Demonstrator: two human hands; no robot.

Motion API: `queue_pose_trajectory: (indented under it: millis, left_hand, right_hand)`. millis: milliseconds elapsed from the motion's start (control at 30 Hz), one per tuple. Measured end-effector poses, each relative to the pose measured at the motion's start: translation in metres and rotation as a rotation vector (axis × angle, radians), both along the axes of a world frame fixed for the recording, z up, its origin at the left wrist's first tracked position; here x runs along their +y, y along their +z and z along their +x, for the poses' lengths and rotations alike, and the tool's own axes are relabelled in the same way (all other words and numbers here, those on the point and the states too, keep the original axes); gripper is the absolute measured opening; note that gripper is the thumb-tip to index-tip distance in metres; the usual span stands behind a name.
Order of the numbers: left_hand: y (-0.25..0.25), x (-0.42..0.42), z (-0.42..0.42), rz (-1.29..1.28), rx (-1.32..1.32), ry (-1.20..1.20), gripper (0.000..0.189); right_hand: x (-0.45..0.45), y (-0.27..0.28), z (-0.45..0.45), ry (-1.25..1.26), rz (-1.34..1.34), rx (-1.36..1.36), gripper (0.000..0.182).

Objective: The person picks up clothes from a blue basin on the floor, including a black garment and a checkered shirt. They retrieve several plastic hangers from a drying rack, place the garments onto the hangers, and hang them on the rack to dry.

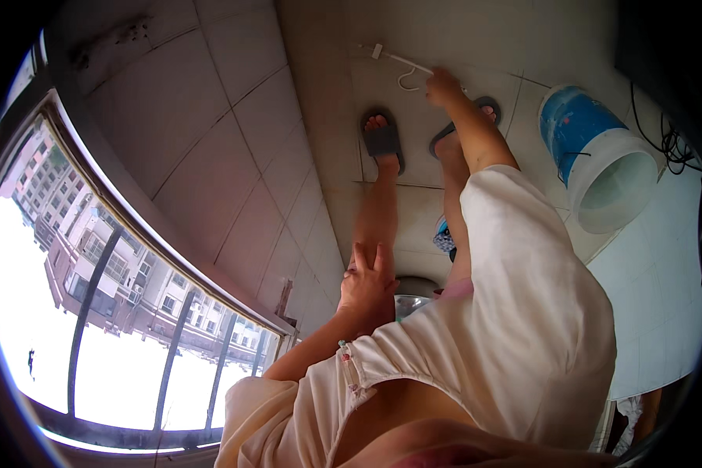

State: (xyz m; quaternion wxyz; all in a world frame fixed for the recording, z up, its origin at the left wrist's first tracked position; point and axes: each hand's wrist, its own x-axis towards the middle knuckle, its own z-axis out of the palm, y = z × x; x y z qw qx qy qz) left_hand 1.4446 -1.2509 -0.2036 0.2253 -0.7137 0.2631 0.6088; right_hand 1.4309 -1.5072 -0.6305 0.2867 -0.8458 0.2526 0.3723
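Note:
My right hand (443,88) is closed around a thin white bar with a hook (408,61), which looks like part of a hanger, held low over the tiled floor. The hook curves down beside the bar, to the left of my fingers, and a small white clip-like piece sits near the bar's far end. My left hand (365,286) rests on my left leg near the knee, fingers spread, with no object seen in it. Below the bar are my feet in dark slippers (381,142).
A blue and white plastic bucket (585,130) stands on the right, near a coiled black cable (675,149). A tiled wall (228,134) and barred window (169,345) border the left. Behind my legs are a patterned item (444,238) and a shiny metal object (410,304).

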Motion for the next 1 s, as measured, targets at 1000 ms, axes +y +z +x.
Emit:
queue_pose_trajectory:
  millis: [1000]
  left_hand:
    - [0.395,-0.394,0.075,-0.960,0.787,0.564,0.036]
  right_hand:
    - [-0.133,0.783,-0.112,-0.852,-0.298,-1.260,0.037]
